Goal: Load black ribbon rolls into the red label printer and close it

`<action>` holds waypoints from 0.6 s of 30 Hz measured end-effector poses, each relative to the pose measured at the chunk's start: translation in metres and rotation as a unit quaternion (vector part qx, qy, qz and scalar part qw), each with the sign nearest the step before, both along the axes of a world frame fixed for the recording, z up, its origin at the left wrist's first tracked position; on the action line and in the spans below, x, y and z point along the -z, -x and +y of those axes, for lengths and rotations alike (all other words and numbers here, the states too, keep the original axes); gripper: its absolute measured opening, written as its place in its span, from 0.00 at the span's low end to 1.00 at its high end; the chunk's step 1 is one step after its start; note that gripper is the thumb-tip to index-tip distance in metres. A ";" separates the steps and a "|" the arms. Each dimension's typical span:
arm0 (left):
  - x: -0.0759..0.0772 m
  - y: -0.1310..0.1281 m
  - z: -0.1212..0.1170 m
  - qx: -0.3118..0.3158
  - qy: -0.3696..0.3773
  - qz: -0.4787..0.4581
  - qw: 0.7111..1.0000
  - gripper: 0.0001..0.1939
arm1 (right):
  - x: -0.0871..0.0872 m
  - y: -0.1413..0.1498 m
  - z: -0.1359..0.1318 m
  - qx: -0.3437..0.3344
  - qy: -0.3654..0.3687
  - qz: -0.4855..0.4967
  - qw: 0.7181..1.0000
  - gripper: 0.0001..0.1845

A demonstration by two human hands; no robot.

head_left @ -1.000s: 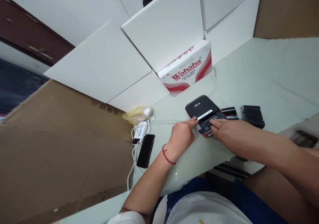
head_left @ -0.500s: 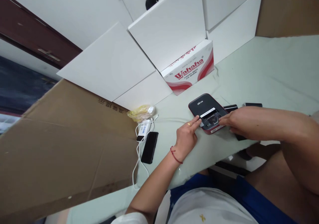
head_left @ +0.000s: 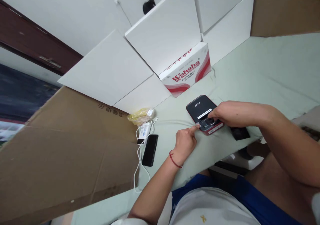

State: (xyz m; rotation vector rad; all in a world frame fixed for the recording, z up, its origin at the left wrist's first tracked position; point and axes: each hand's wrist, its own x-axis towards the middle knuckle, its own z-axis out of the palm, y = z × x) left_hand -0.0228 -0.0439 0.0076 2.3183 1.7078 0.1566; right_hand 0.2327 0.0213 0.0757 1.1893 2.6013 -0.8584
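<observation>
A black device with red sides (head_left: 199, 105) lies on the table, an open recess with small parts inside at its near end. A white printed strip sits beside that recess. My left hand (head_left: 185, 140), wearing a red cord bracelet, points its index finger onto the device's left near edge; the other fingers are curled. From the right, my right hand (head_left: 222, 114) reaches over the recess with thumb and fingers drawn together at it. Whatever they pinch is hidden. A flat black piece (head_left: 240, 133) lies partly under my right forearm.
A black phone (head_left: 150, 150), a white boxy item with a white cable (head_left: 144, 131) and a yellowish plastic bag (head_left: 141, 116) lie to the left. Behind stand a Wahaha box (head_left: 187, 73) and white panels (head_left: 165, 31). A cardboard wall (head_left: 95, 145) borders the left side.
My right hand has moved left and farther over the device, its fingers now at the recess by the white strip. My left hand keeps its place, with fewer fingers extended.
</observation>
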 end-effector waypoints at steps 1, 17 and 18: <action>-0.001 -0.001 0.002 -0.002 0.007 0.001 1.000 0.33 | 0.001 0.001 0.002 0.001 -0.001 0.000 1.000 0.15; -0.005 -0.008 0.007 -0.028 0.026 0.010 0.999 0.29 | -0.004 0.023 0.009 -0.027 -0.016 -0.068 0.997 0.14; -0.005 -0.009 0.008 -0.028 0.022 0.016 0.999 0.29 | -0.006 0.024 0.008 -0.027 -0.017 -0.074 0.997 0.14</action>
